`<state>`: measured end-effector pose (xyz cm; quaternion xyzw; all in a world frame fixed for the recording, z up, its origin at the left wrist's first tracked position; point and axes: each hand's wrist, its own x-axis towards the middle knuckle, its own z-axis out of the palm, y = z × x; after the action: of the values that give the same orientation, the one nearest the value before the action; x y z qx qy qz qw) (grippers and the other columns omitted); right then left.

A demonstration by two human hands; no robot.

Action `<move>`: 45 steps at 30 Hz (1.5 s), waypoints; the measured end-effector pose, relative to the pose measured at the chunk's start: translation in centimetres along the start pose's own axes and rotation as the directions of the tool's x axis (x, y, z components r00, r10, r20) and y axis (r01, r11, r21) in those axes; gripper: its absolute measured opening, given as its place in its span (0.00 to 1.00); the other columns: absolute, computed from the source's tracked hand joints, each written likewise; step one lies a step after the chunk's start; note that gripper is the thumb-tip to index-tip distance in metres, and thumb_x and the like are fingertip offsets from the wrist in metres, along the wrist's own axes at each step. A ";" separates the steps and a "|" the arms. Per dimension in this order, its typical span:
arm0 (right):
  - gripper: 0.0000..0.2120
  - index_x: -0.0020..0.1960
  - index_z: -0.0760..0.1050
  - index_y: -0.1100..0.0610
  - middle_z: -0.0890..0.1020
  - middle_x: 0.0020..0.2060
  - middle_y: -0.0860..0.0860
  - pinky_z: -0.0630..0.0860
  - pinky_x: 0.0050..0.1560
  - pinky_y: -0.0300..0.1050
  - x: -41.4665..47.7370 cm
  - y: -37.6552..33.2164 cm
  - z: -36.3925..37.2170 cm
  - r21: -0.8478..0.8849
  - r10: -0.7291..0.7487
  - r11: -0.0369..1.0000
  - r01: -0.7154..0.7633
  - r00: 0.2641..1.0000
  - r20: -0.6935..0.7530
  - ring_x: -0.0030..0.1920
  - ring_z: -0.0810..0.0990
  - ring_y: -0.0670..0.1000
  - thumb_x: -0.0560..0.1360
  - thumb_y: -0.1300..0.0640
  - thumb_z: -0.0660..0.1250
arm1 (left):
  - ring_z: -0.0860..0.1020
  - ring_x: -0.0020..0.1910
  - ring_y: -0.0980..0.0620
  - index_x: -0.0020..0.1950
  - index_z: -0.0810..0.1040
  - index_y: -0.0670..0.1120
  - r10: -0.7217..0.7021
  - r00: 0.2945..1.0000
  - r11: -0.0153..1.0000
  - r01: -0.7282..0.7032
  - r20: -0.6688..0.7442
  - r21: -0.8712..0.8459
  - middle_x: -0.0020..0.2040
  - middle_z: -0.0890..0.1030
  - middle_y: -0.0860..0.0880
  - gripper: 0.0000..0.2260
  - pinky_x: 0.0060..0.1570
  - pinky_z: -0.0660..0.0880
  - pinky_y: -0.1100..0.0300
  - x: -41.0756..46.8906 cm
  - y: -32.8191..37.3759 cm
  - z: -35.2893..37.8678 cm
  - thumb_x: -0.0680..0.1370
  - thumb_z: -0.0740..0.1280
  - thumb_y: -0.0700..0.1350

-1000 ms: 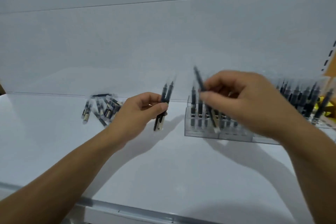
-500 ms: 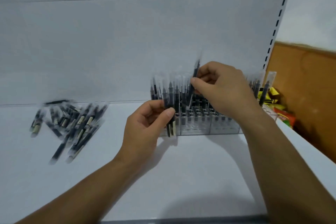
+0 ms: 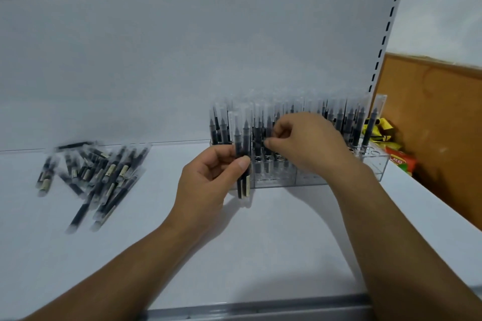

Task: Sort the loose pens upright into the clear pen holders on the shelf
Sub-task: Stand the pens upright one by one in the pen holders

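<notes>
My right hand (image 3: 305, 143) covers the middle of the clear pen holders (image 3: 276, 177), hiding the standing pens behind it; what its fingertips pinch cannot be made out. My left hand (image 3: 208, 180) hides the mid-barrels of the two pens (image 3: 241, 135) it grips. The loose pens (image 3: 104, 172) lie smeared by blur, labels unreadable, number uncountable. The holders partly hide the coloured packets (image 3: 399, 161). Both forearms run off the bottom edge.

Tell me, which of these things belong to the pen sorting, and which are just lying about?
In the job: loose pens, clear pen holders, two pens in the left hand, right hand pinching a pen.
Lying about: coloured packets, brown board.
</notes>
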<state>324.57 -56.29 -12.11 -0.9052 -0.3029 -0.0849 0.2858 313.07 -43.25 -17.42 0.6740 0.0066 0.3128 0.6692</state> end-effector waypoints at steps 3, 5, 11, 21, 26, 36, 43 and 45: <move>0.09 0.40 0.77 0.47 0.79 0.35 0.42 0.75 0.46 0.45 0.0 0.3 -0.1 -0.020 0.029 0.999 -0.029 0.999 0.023 0.41 0.78 0.47 0.75 0.44 0.69 | 0.81 0.39 0.57 0.47 0.81 0.43 -0.011 1.000 1.000 0.011 -0.003 -0.009 0.38 0.83 0.51 0.04 0.42 0.77 0.66 0.0 -0.1 0.0 0.74 0.69 0.36; 0.09 0.42 0.79 0.47 0.80 0.37 0.42 0.77 0.48 0.47 -0.1 0.4 -0.4 -0.028 0.033 0.999 -0.032 0.998 0.050 0.42 0.79 0.47 0.74 0.42 0.69 | 0.81 0.39 0.56 0.47 0.81 0.43 -0.015 1.000 1.000 0.015 0.005 -0.005 0.38 0.83 0.51 0.04 0.42 0.77 0.66 0.1 -0.1 0.1 0.74 0.69 0.36; 0.05 0.45 0.81 0.47 0.77 0.31 0.41 0.72 0.36 0.36 -1.4 -0.5 -2.8 0.267 -0.086 0.963 0.046 0.986 0.144 0.33 0.75 0.40 0.73 0.46 0.71 | 0.81 0.40 0.55 0.47 0.81 0.43 -0.025 1.000 1.000 0.025 0.019 -0.018 0.39 0.83 0.49 0.05 0.42 0.77 0.65 0.1 -0.2 -0.1 0.72 0.70 0.41; 0.06 0.42 0.81 0.50 0.79 0.30 0.42 0.72 0.37 0.38 -2.0 -1.3 -2.3 0.478 -0.175 0.873 0.101 0.978 0.112 0.31 0.74 0.40 0.72 0.49 0.73 | 0.82 0.43 0.54 0.48 0.82 0.45 -0.029 0.999 0.999 0.028 0.024 0.017 0.42 0.84 0.49 0.06 0.45 0.78 0.64 0.2 -0.4 -0.3 0.72 0.70 0.42; 0.05 0.45 0.80 0.51 0.78 0.31 0.41 0.71 0.35 0.38 -1.4 -0.2 -3.5 0.571 0.011 0.811 0.128 0.972 -0.233 0.29 0.74 0.38 0.75 0.50 0.70 | 0.81 0.43 0.53 0.48 0.82 0.45 -0.052 0.998 0.998 0.051 0.022 0.030 0.41 0.84 0.49 0.05 0.47 0.78 0.62 0.2 -0.6 -0.4 0.73 0.70 0.40; 0.04 0.43 0.77 0.47 0.77 0.33 0.42 0.70 0.37 0.39 -0.6 1.1 -2.2 0.267 0.030 0.962 0.053 0.955 -0.295 0.34 0.74 0.41 0.75 0.48 0.70 | 0.82 0.43 0.52 0.49 0.81 0.45 -0.059 0.998 0.998 0.058 0.031 0.026 0.41 0.84 0.51 0.11 0.48 0.78 0.61 0.2 -0.7 -0.3 0.68 0.71 0.46; 0.07 0.41 0.76 0.45 0.75 0.33 0.40 0.73 0.44 0.43 -0.2 1.7 -0.7 0.038 0.042 0.998 -0.041 0.998 -0.039 0.35 0.73 0.41 0.75 0.45 0.69 | 0.81 0.43 0.51 0.51 0.81 0.41 -0.054 0.998 0.998 0.053 0.036 0.021 0.42 0.83 0.49 0.14 0.49 0.78 0.60 0.2 -0.8 -0.3 0.68 0.71 0.45; 0.09 0.39 0.76 0.45 0.77 0.34 0.40 0.74 0.44 0.44 -0.2 1.8 -0.5 0.001 0.070 0.998 -0.070 0.997 0.019 0.36 0.74 0.41 0.75 0.44 0.69 | 0.81 0.43 0.51 0.51 0.81 0.41 -0.055 0.998 0.998 0.054 0.034 0.026 0.42 0.83 0.48 0.14 0.49 0.78 0.60 0.2 -0.8 -0.3 0.68 0.72 0.46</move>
<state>325.52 -57.85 -12.62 -0.9158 -0.2737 -0.0662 0.2864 313.43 -42.84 -18.12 0.6875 0.0172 0.2825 0.6688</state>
